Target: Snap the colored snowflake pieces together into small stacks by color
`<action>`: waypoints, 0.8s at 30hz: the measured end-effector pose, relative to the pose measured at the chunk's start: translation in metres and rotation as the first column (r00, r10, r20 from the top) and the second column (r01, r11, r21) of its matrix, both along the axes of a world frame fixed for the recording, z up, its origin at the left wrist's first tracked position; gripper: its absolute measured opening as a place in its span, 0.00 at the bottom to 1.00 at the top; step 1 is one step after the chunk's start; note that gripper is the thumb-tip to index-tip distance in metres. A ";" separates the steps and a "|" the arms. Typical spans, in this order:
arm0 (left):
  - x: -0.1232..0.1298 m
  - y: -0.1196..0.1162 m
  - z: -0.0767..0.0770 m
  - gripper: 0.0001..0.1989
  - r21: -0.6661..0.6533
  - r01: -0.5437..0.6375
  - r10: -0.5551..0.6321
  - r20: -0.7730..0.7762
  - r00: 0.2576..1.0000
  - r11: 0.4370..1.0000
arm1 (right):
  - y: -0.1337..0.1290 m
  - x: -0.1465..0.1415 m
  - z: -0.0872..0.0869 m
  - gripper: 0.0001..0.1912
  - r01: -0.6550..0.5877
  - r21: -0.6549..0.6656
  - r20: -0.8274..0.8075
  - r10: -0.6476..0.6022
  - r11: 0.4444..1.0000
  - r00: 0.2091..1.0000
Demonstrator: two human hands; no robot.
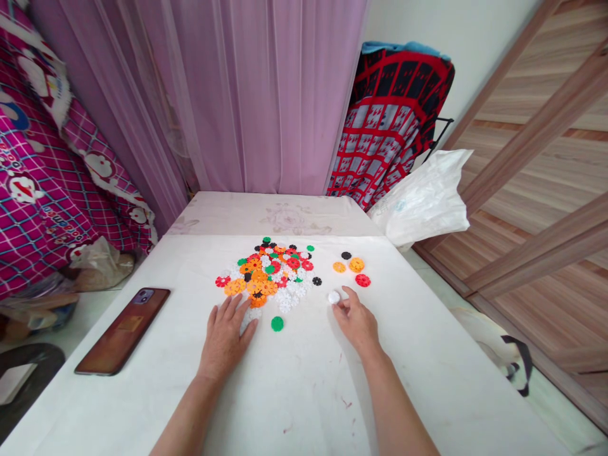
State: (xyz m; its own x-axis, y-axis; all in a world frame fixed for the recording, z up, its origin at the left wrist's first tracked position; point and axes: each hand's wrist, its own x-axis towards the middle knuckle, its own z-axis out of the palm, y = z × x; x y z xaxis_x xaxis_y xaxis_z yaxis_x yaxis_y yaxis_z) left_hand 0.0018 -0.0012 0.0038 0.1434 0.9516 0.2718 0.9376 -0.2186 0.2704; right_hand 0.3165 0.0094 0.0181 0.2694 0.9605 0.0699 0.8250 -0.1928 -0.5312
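**A white flower piece (334, 297) sat in the right hand (357, 322)**

The white flower piece was a small plastic disc with bumpy edges. It was at the tips of the right hand's fingers, just right of the middle of the frame. The fingers were curled in and seemed to pinch it. It looked light and stiff, and it might slip or skip away, so its rim was the best place to take hold of it.

The left hand (224, 345) was open and lay flat on the table, with its fingers spread. Its fingertips were at the low edge of a big pile of flower pieces (266, 272), which were orange, white, red, green and black. A green disc (277, 323) lay just beside that hand.

Up and to the right of the white piece lay a small group of four: a black disc (346, 256), an orange disc (339, 267), a yellow-orange disc (356, 265) and a red disc (363, 280). They all lay on a white table (304, 392). A phone in a brown case (122, 331) lay at the left, and a white plastic bag (420, 199) sat at the far right corner. A purple curtain (256, 95) hung behind.
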 end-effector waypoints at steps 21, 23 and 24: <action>0.001 0.000 0.001 0.23 -0.021 0.003 -0.003 -0.004 1.000 1.000 | -0.002 -0.078 -0.007 0.14 -0.399 0.326 0.102 0.388 0.857 0.916; 0.001 0.001 0.001 0.23 -0.020 0.003 -0.003 0.000 1.000 1.000 | 0.003 -0.082 -0.009 0.15 -0.390 0.299 0.127 0.368 0.871 0.921; 0.001 0.001 0.001 0.23 -0.018 0.003 -0.003 0.003 1.000 1.000 | 0.005 -0.083 -0.009 0.15 -0.383 0.278 0.141 0.357 0.881 0.923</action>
